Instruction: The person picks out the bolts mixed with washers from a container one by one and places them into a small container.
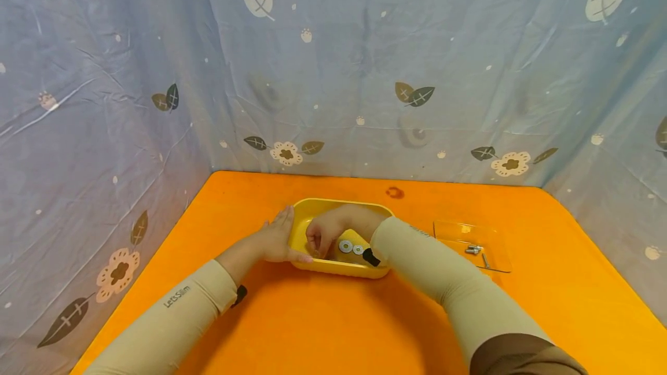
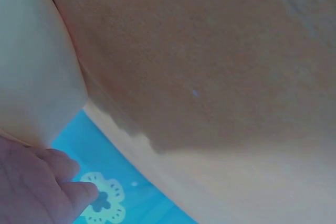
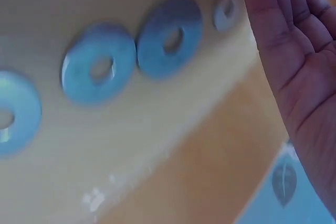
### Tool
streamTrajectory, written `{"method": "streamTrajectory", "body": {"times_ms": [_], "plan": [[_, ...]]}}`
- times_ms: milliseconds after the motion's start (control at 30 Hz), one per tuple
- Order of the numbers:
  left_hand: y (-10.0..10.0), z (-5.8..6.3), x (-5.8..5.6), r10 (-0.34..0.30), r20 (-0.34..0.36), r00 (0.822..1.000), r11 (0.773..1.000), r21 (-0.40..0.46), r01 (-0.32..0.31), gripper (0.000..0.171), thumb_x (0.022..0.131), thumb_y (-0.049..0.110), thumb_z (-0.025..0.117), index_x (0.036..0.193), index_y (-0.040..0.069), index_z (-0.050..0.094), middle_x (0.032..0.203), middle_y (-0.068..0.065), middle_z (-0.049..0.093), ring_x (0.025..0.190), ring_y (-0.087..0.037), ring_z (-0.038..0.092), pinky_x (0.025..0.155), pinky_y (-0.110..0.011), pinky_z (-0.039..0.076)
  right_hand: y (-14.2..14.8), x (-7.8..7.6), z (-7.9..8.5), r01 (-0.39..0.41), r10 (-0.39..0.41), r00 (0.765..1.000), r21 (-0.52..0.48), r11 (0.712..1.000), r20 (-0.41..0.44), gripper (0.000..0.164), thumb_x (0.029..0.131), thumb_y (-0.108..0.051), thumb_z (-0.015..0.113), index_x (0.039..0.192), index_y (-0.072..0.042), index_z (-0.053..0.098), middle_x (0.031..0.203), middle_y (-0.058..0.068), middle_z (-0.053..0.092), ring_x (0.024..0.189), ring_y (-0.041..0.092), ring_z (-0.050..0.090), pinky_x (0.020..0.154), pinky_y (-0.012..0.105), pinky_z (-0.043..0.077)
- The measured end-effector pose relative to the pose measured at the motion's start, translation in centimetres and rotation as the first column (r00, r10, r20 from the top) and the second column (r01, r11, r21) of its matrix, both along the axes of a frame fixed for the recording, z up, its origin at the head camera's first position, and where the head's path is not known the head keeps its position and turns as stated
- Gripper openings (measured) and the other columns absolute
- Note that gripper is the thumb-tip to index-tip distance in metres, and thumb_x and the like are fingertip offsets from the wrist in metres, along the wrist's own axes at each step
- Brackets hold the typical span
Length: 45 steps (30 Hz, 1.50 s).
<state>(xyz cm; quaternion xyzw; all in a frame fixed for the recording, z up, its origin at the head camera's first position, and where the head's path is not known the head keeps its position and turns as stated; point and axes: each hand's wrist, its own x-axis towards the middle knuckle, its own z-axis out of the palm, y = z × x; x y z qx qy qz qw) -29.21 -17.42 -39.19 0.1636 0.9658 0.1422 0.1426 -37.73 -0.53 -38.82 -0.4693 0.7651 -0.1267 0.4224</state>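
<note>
A yellow plastic bin [image 1: 344, 269] stands on the orange table. My left hand [image 1: 276, 240] rests against its left end, fingers fairly straight along the outside and thumb over the front rim; in the left wrist view that hand [image 2: 39, 187] lies beside the bin's pale-looking wall. My right hand [image 1: 325, 231] reaches down inside, its fingers bent toward the bin floor near the left end. I cannot tell whether its fingertips pinch anything. Flat metal washers [image 1: 345, 246] lie to its right. The right wrist view shows several washers [image 3: 100, 64] in a row beside the right hand [image 3: 310, 72].
Right of the bin, behind my right forearm, sits a clear tray [image 1: 500, 271] with several small bolts [image 1: 473, 249] in it. A dark ring-shaped mark [image 1: 395, 192] shows on the table behind the bin. Patterned curtains [image 1: 333, 74] enclose the table's back and sides.
</note>
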Motion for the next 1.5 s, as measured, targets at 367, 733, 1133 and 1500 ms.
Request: {"method": "streamTrajectory", "body": {"times_ms": [367,733,1133,1500], "plan": [[0.1,-0.8,-0.2,0.012,-0.016,1.000,1.000,-0.024,-0.012,0.131,0.063,0.074,0.060,0.142,-0.007,-0.005,0.149,-0.023,-0.007,0.138,-0.036,0.003,0.106,-0.058,0.011,5.5,-0.9,4.3,0.166,-0.171,0.985,-0.232,0.958,-0.001,0.014,0.080,-0.001,0.067,0.089,-0.003,0.056,0.077,0.000,0.059,0.069,0.011,0.055,0.067,0.023,0.048],[-0.1,-0.7,0.2,0.016,-0.019,1.000,1.000,-0.020,-0.016,0.128,0.067,0.071,0.061,0.142,-0.008,-0.007,0.148,-0.024,-0.009,0.138,-0.037,0.000,0.106,-0.059,0.009,14.3,0.2,7.6,0.312,-0.353,0.935,-0.371,0.875,-0.045,0.015,0.081,-0.001,0.067,0.091,-0.001,0.057,0.081,0.006,0.059,0.076,0.020,0.057,0.071,0.029,0.050],[-0.4,-0.8,0.3,0.026,-0.032,0.999,1.000,-0.002,-0.026,0.128,0.067,0.071,0.060,0.142,-0.008,-0.007,0.149,-0.023,-0.009,0.137,-0.037,-0.002,0.105,-0.060,0.008,24.5,2.0,7.5,0.506,-0.542,0.840,-0.307,0.806,-0.036,0.017,0.082,-0.006,0.067,0.093,0.002,0.056,0.083,0.009,0.058,0.078,0.021,0.056,0.072,0.029,0.050],[0.0,-0.8,0.4,0.006,-0.025,1.000,1.000,0.004,-0.006,0.132,0.063,0.078,0.056,0.142,-0.007,-0.007,0.149,-0.023,-0.010,0.137,-0.037,-0.001,0.104,-0.061,0.009,28.9,4.1,5.3,0.579,-0.598,0.802,-0.263,0.772,0.009,0.018,0.081,-0.002,0.065,0.093,0.006,0.054,0.081,0.012,0.057,0.074,0.021,0.054,0.067,0.030,0.049]]}}
